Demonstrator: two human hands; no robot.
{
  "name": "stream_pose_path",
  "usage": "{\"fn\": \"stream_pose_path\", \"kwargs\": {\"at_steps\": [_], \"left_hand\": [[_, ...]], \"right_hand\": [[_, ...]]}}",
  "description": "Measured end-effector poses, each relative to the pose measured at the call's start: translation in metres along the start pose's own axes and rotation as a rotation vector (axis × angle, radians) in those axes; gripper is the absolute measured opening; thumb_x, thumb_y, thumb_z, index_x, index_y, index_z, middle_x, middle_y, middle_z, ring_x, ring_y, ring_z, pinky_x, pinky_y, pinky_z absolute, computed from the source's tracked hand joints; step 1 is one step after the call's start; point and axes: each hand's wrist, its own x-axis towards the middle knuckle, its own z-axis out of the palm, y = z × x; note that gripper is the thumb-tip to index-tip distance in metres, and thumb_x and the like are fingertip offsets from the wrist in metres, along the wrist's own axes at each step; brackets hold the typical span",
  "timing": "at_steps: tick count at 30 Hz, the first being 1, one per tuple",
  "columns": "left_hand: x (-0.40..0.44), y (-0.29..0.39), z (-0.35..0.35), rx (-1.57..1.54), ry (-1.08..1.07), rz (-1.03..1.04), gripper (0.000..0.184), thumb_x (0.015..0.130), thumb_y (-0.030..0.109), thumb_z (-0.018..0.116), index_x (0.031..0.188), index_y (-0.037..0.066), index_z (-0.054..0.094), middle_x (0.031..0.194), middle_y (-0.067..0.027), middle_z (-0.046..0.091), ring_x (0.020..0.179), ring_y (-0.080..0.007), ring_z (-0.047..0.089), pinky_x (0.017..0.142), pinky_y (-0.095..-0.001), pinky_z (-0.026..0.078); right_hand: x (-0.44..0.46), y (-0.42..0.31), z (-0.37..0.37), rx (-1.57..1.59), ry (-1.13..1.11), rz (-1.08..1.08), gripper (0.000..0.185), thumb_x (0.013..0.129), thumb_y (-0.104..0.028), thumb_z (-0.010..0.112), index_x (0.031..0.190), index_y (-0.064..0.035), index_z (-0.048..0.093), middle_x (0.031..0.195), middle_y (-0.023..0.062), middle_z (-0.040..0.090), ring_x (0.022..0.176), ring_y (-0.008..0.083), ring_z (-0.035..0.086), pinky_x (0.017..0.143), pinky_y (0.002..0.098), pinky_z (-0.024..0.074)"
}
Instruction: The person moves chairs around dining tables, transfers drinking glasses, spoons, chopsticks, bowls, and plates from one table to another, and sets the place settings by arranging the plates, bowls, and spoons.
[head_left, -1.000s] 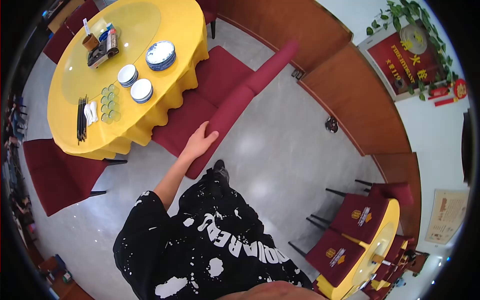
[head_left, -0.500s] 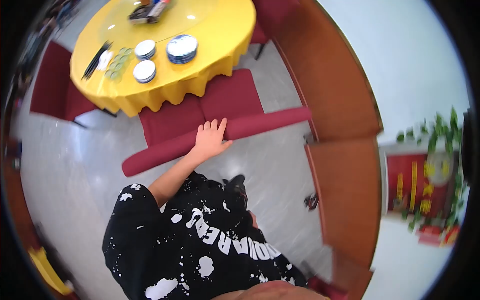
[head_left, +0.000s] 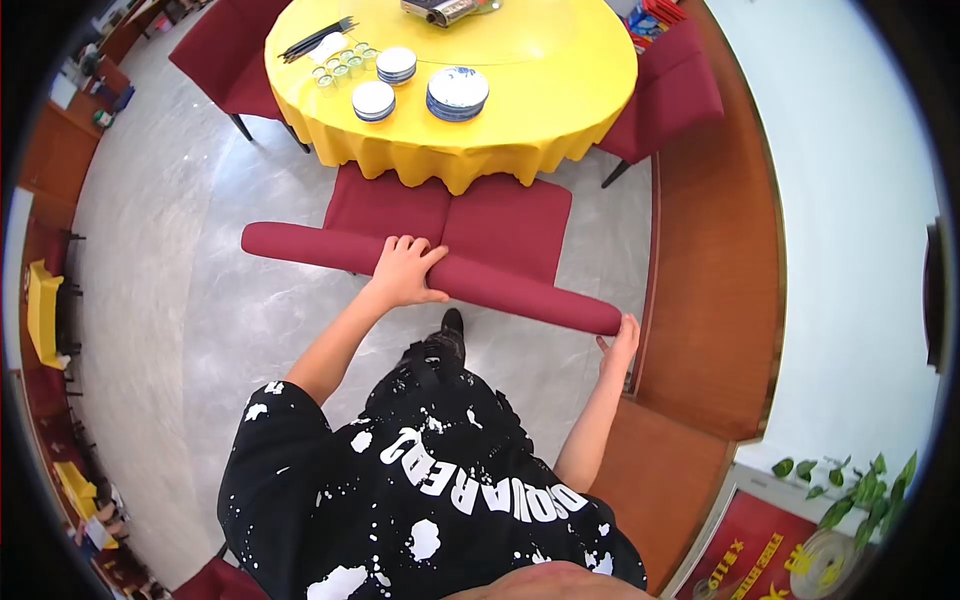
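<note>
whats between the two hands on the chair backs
In the head view, the maroon chair backs run between the left hand and the right hand, with nothing resting on top.

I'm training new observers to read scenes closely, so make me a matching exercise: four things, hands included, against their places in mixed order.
Things
1. Left hand
2. Wide blue-and-white plates
3. Right hand
4. Thin black chopsticks

Places
A. Beside the small white utensils
B. At the right end of the maroon padded chair backs
C. Near the middle of the chair backs
D. Rightmost of three dish stacks on the yellow tablecloth

Pairs: 1-C; 2-D; 3-B; 4-A
</note>
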Motion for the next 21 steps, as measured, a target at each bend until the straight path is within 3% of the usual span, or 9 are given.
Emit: {"fn": "stream_pose_path", "kwargs": {"at_steps": [3, 5, 7, 15, 21], "left_hand": [[0.004, 0.000, -0.002, 0.006, -0.028, -0.022, 0.078, 0.061, 0.064, 0.077, 0.122, 0.019, 0.063, 0.114, -0.0079, 0.060, 0.107, -0.0300, 0.054, 0.093, -0.0443, 0.038], [0.003, -0.002, 0.004, 0.000, 0.050, -0.003, 0.075, 0.060, 0.064, 0.078, 0.118, 0.018, 0.065, 0.112, -0.0072, 0.061, 0.105, -0.0291, 0.055, 0.092, -0.0437, 0.039], [0.004, -0.006, 0.008, -0.002, 0.085, 0.010, 0.074, 0.060, 0.064, 0.078, 0.117, 0.018, 0.066, 0.112, -0.0070, 0.062, 0.105, -0.0288, 0.055, 0.091, -0.0438, 0.039], [0.008, -0.001, 0.000, -0.043, 0.126, -0.031, 0.072, 0.060, 0.063, 0.078, 0.112, 0.015, 0.067, 0.110, -0.0062, 0.063, 0.104, -0.0279, 0.055, 0.091, -0.0419, 0.039], [0.014, 0.004, -0.004, -0.041, 0.103, -0.048, 0.072, 0.058, 0.062, 0.079, 0.112, 0.015, 0.067, 0.112, -0.0052, 0.062, 0.108, -0.0284, 0.054, 0.093, -0.0426, 0.038]], "right_hand": [[0.015, -0.024, 0.029, -0.206, -0.053, -0.027, 0.045, 0.090, -0.034, 0.060, 0.123, -0.0026, 0.059, 0.119, 0.0132, 0.062, 0.106, 0.0255, 0.060, 0.087, 0.0435, 0.0493], [0.046, 0.008, 0.032, -0.435, 0.032, -0.290, 0.036, 0.088, -0.029, 0.063, 0.108, 0.0006, 0.067, 0.102, 0.0126, 0.070, 0.092, 0.0241, 0.065, 0.084, 0.0357, 0.0504], [0.036, -0.001, 0.041, -0.426, 0.081, -0.307, 0.031, 0.087, -0.024, 0.063, 0.102, 0.0025, 0.068, 0.097, 0.0137, 0.070, 0.091, 0.0233, 0.065, 0.083, 0.0340, 0.0502], [0.038, -0.008, 0.042, -0.550, 0.048, -0.356, 0.028, 0.087, -0.020, 0.061, 0.100, 0.0041, 0.069, 0.094, 0.0146, 0.071, 0.088, 0.0240, 0.065, 0.082, 0.0349, 0.0503], [0.047, 0.003, 0.034, -0.476, 0.018, -0.340, 0.028, 0.089, -0.020, 0.059, 0.100, 0.0040, 0.069, 0.097, 0.0163, 0.071, 0.092, 0.0253, 0.065, 0.085, 0.0363, 0.0497]]}}
